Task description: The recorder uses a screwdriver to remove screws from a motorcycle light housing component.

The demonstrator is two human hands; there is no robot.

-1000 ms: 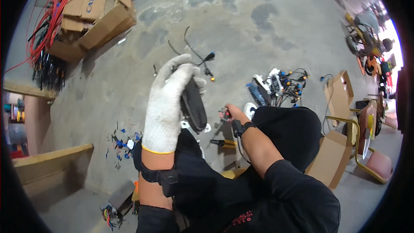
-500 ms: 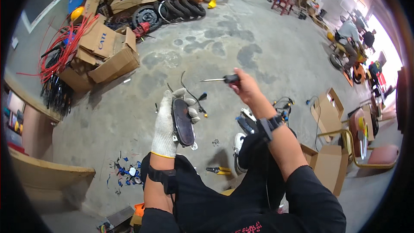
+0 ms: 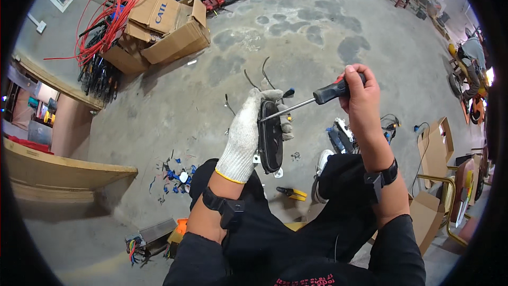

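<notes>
My left hand (image 3: 242, 140), in a white knitted glove with a yellow cuff edge, grips a long oval black housing (image 3: 271, 145) with a glossy dark face. The gloved fingers wrap round its far side. Bare, my right hand (image 3: 362, 98) is closed on the black and red handle of a screwdriver (image 3: 299, 107). The shaft slants down to the left across the housing, and its tip meets the left rim near the upper end. Thin dark cables (image 3: 266, 71) show just beyond the glove; whether they join the housing I cannot tell.
On the concrete floor lie yellow-handled pliers (image 3: 292, 194), a scatter of small blue connectors (image 3: 177, 175) and dark parts (image 3: 341, 139) by my shoe. Cardboard boxes (image 3: 177, 37) and red cable coils (image 3: 114, 18) stand far left. An open carton (image 3: 436, 145) and a chair (image 3: 450, 201) are at right.
The screwdriver tip has come from apart, pointing left in the air, onto the rim of the housing. The housing has turned to a narrower angle. The whole view has shifted.
</notes>
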